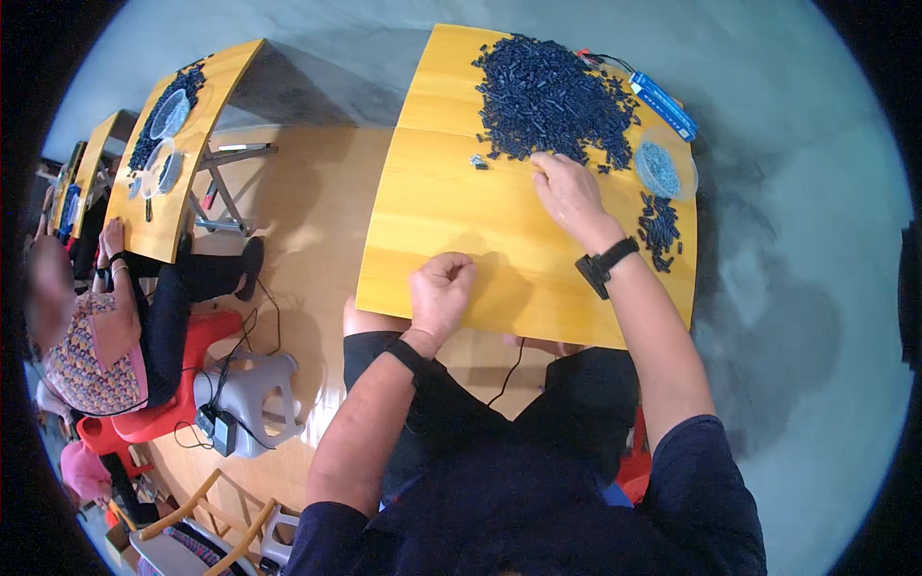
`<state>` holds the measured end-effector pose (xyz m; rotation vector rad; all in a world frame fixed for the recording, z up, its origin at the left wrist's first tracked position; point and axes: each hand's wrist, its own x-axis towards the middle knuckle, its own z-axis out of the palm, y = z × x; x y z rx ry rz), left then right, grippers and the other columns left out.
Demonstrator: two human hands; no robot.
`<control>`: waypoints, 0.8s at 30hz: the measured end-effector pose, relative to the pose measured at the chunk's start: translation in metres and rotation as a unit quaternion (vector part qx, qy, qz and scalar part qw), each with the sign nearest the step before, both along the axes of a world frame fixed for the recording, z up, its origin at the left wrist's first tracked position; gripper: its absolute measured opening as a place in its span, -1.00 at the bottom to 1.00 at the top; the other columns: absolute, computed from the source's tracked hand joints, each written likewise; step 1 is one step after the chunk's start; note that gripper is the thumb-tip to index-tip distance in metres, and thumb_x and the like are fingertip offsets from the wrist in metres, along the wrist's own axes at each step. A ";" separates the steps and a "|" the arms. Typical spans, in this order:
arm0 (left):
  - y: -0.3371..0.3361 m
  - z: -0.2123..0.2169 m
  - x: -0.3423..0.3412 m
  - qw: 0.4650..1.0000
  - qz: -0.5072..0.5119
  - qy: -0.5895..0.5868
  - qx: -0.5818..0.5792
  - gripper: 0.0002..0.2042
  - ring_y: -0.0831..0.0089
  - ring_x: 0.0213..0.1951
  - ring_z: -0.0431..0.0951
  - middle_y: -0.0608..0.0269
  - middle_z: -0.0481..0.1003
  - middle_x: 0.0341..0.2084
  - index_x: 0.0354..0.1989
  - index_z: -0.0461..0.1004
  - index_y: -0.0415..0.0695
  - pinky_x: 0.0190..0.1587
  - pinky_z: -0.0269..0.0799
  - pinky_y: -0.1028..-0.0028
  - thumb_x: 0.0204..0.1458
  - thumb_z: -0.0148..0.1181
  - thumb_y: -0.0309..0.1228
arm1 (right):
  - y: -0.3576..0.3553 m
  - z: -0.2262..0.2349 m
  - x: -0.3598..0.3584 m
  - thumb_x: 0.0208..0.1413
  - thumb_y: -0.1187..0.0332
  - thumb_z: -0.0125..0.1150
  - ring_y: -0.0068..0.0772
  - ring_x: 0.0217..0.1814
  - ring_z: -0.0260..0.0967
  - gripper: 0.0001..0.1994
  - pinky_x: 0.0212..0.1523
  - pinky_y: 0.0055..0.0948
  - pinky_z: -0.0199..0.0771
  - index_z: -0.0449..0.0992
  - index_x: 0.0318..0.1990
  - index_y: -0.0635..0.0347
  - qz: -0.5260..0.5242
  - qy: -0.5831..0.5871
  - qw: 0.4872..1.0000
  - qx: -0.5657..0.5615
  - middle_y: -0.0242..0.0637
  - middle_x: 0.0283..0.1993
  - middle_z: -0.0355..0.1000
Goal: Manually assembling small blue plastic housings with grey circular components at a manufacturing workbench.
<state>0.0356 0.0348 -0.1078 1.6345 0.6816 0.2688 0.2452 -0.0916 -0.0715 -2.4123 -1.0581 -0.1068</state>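
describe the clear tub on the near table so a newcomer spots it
On the near yellow rectangular table, follow the right edge. Below the long blue box sits the round clear plastic tub; its pale contents stand out from the short dark pieces nearby.

On the worktop [423, 226] at the frame's upper centre, a heap of pieces [547, 96] lies toward the top, with a cluster [478, 162] at its lower left. Along the right side, going down, lie a box [663, 106], a filled bowl [689, 180] and a separate pile [659, 228].
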 end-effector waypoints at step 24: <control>-0.006 0.000 0.002 0.997 0.008 -0.001 0.081 -0.88 0.35 -0.48 0.59 0.04 0.55 -0.55 -0.41 0.56 -0.24 -0.35 0.48 0.45 -0.07 0.18 -0.45 | 0.023 -0.001 0.008 -0.04 0.45 0.08 0.10 -0.31 0.48 -0.85 -0.27 -0.06 0.49 0.46 -0.32 0.33 -0.073 -0.018 0.995 -0.063 0.11 -0.42 0.47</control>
